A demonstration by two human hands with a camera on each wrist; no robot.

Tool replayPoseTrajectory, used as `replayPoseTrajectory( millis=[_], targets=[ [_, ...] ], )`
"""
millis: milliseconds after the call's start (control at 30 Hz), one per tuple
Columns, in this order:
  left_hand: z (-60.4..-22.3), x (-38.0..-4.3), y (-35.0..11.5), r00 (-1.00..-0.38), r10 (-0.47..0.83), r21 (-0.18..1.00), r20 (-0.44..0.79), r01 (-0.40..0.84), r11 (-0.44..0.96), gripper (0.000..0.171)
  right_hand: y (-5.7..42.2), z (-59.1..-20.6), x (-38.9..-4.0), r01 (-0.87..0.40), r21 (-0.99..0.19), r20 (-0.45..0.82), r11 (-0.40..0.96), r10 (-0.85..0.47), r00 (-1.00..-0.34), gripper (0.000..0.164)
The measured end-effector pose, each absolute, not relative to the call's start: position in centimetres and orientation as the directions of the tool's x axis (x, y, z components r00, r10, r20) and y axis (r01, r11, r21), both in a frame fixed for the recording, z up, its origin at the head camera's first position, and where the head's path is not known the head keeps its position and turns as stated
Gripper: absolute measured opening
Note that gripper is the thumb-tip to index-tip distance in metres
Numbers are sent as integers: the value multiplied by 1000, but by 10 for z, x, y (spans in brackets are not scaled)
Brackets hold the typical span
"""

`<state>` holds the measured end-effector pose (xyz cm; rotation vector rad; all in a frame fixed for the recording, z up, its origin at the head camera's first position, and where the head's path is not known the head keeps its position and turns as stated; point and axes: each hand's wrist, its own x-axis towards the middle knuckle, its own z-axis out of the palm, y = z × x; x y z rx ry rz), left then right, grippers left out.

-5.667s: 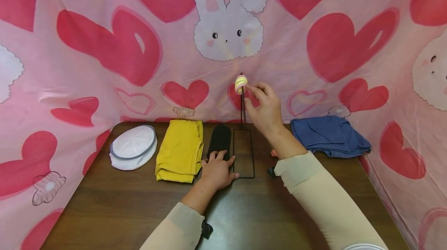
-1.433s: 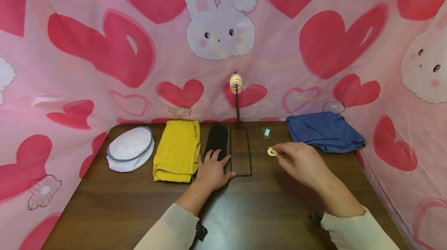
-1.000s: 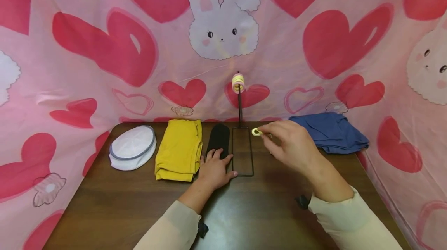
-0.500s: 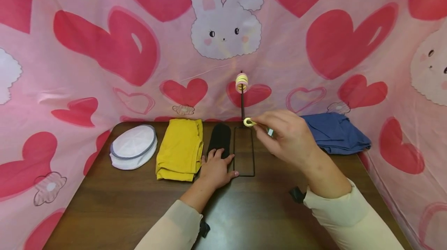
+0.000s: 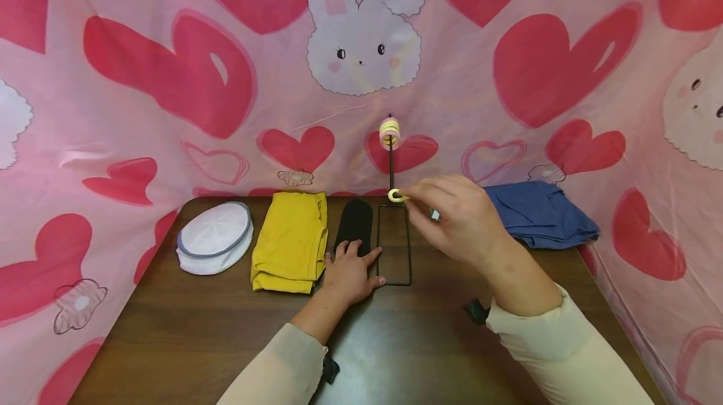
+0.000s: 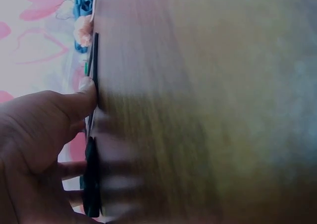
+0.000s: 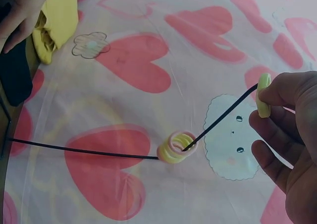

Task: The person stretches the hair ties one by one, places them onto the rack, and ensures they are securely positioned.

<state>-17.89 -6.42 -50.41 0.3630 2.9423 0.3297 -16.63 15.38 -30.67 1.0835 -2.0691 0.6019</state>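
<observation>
My right hand pinches a small yellow hair tie between thumb and fingertips, right at the front tip of a thin black wire stand. In the right wrist view the wire's end meets the hair tie. Further back on the same wire hangs a bunch of pink and yellow hair ties. My left hand lies with spread fingers on a long, round-ended black object; its thumb rests on the stand's rectangular wire base.
Left on the brown table sit a white mesh item with grey rim and a folded yellow cloth. Blue folded cloth lies back right. A small green-and-white item and a peach fluffy thing lie right of the stand.
Earlier my right hand was at the hanging bunch, then low over the table at right with the yellow hair tie. Since then it has moved left and up to the wire's tip. Left hand stays.
</observation>
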Motion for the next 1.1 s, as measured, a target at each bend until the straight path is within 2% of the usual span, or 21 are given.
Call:
replayPoseTrajectory(
  millis=[233,867,1100],
  targets=[
    [-504,-179,-65,-955,264,229,-132,230,946,66,152,-308,-175,-838,-84,773,539,-496,-396,21],
    [-503,-180,-64,-956,262,214,-132,231,949,68,148,-311,-179,-853,-37,782,520,-517,-349,19],
    [-504,-180,-63,-955,264,210,-136,232,950,68,147,-313,-191,-844,-53,793,534,-491,-360,18]
  ],
)
